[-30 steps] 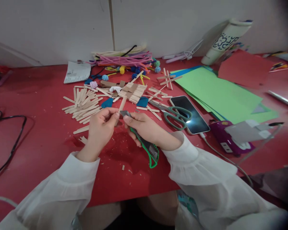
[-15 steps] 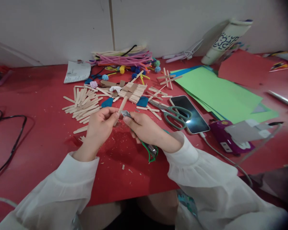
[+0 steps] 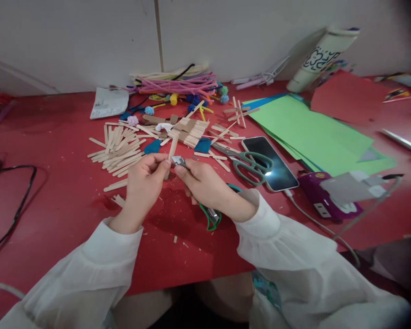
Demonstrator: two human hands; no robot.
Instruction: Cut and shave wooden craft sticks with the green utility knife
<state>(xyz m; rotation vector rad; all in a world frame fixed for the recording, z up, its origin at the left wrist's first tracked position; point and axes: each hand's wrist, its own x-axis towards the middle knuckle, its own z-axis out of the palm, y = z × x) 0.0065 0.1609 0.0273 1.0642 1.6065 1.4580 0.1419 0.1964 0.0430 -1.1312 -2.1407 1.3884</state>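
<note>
My left hand [image 3: 145, 183] pinches a wooden craft stick [image 3: 172, 147] between thumb and fingertips. The stick points up and away, its upper end close to a panel of joined craft sticks [image 3: 192, 132]. My right hand [image 3: 205, 180] is closed around a small tool with a silver metal head [image 3: 178, 161]; its kind is unclear. That head is right beside the pinched stick, by my left fingertips. Below my right palm shows a green-rimmed metal piece [image 3: 210, 217]; whether it belongs to the tool is hidden. Small wood chips [image 3: 175, 239] lie scattered beneath my hands.
Loose craft sticks [image 3: 118, 148] are heaped on the left. Green-handled scissors [image 3: 251, 167] overlap a phone [image 3: 272, 164] with a cable. Pipe cleaners [image 3: 178, 85] lie at the back, green paper [image 3: 315, 132] at right, near a tumbler [image 3: 322, 59] and purple power adapter [image 3: 329, 196].
The pinched craft stick has tilted more upright, its upper end shifting left. Both hands stay closed almost in place, with the silver tool head still beside the stick.
</note>
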